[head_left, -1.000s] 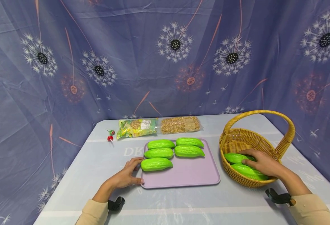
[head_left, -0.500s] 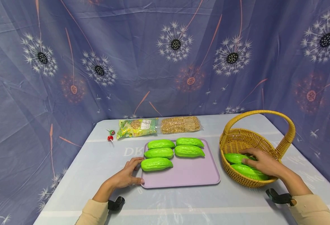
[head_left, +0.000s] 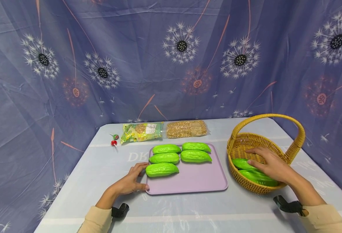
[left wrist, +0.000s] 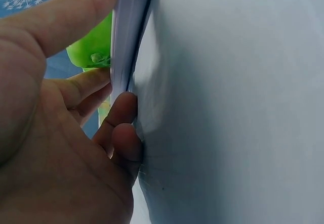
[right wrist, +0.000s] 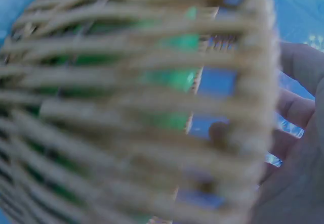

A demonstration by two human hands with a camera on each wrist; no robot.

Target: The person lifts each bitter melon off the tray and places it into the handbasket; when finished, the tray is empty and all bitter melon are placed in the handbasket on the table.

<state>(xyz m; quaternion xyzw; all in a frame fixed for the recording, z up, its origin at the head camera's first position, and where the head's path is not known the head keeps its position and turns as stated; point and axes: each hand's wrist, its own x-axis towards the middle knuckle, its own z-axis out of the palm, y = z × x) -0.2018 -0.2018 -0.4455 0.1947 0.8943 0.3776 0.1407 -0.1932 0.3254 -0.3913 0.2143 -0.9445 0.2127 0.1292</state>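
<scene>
On the left part of a lilac tray (head_left: 200, 181) lie several bright green bitter melons (head_left: 162, 170), in two columns. My left hand (head_left: 131, 179) touches the tray's left edge with thumb and fingers spread along it. The left wrist view shows the left hand (left wrist: 66, 113) against the rim, with a bitter melon (left wrist: 93, 44) just beyond. At the right, my right hand (head_left: 271, 165) is inside a wicker basket (head_left: 246, 142), fingers extended just above two bitter melons (head_left: 256, 178). Blurred wicker covers much of the right wrist view, partly hiding the right hand (right wrist: 298, 148).
Behind the tray lie a green-yellow snack bag (head_left: 142, 132) and a clear pack of grains (head_left: 185, 129). Two lollipops (head_left: 114, 142) are at the back left. The basket's tall arched handle (head_left: 270, 116) rises over its opening. A patterned curtain (head_left: 147, 64) hangs behind the table.
My right hand has risen slightly off the bitter melons in the basket, and its thumb has come away from them. My left hand, the tray and its bitter melons stay put.
</scene>
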